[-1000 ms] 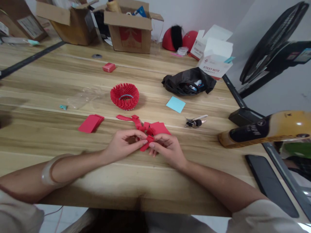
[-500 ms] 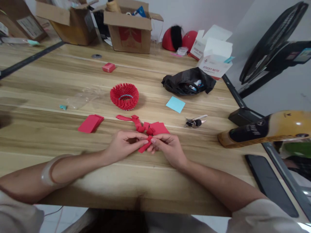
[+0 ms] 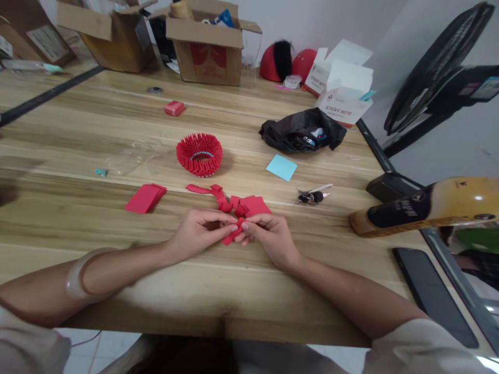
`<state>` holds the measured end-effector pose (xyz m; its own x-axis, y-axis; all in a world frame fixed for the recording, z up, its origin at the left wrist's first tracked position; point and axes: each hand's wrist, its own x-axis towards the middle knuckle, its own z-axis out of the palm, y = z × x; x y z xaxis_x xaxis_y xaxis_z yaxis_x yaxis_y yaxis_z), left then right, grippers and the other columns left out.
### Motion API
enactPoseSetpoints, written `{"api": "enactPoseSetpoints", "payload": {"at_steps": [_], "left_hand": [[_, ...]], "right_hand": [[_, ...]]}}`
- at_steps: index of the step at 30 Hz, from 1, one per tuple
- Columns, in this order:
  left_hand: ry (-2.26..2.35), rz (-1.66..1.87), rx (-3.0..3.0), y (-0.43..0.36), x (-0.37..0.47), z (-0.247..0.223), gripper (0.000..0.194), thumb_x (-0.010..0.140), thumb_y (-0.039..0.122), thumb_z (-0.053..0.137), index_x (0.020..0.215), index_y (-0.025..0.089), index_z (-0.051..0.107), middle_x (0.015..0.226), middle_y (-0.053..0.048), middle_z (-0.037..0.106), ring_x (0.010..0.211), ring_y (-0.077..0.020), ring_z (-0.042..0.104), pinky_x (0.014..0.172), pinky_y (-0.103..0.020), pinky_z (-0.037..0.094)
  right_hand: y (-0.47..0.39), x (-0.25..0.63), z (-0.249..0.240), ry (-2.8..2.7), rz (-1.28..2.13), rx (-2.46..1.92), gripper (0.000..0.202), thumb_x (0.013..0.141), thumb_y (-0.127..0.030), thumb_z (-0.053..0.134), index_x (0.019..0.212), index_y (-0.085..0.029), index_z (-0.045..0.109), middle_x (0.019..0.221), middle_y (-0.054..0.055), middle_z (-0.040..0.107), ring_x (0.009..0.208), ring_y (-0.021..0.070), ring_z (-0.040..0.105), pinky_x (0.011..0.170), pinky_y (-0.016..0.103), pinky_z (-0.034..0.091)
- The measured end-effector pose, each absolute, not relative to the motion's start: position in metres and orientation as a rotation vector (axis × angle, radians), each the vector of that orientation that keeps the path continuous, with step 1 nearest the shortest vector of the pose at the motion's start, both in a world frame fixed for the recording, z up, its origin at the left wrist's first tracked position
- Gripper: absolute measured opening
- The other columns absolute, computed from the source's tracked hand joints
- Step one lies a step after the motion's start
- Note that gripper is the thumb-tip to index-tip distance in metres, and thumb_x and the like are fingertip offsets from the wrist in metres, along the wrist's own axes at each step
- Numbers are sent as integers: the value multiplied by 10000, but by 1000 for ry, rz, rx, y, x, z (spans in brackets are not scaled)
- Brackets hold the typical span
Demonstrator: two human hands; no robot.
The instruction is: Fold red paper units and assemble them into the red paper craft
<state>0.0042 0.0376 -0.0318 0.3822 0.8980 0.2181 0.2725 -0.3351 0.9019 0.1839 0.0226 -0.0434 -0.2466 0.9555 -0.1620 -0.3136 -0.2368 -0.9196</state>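
Between the fingertips of both hands is a small folded strip of red paper [image 3: 231, 237]. My left hand [image 3: 200, 231] pinches it from the left, thumb and forefinger closed at its upper end. From the other side my right hand [image 3: 271, 236] grips the same strip, its thumb pressed on top. Just beyond the fingers lie several folded red paper pieces [image 3: 224, 203] and some flat red sheets [image 3: 255, 204]. Farther back stands a round red bowl of folded paper pieces [image 3: 199, 155]. A stack of red paper [image 3: 145, 199] rests left of my hands.
A blue sheet [image 3: 281, 167], keys [image 3: 312, 196] and a black bag [image 3: 302, 131] lie to the right. Near the right edge are a yellow bottle [image 3: 424, 208] and a phone [image 3: 434, 296]. Cardboard boxes [image 3: 210, 57] and a sticky-note box [image 3: 345, 101] stand at the back.
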Motion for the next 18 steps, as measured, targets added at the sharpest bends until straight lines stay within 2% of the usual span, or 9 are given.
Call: {"api": "enactPoseSetpoints", "payload": {"at_steps": [18], "left_hand": [[1013, 917, 1835, 37, 3, -31, 145, 760, 183, 671, 889, 173, 737, 832, -35, 743, 687, -138, 671, 613, -194, 537]], "right_hand": [[23, 184, -46, -1011, 1636, -957, 159, 688, -291, 735, 686, -139, 690, 583, 20, 711, 519, 124, 667, 505, 224, 561]]}}
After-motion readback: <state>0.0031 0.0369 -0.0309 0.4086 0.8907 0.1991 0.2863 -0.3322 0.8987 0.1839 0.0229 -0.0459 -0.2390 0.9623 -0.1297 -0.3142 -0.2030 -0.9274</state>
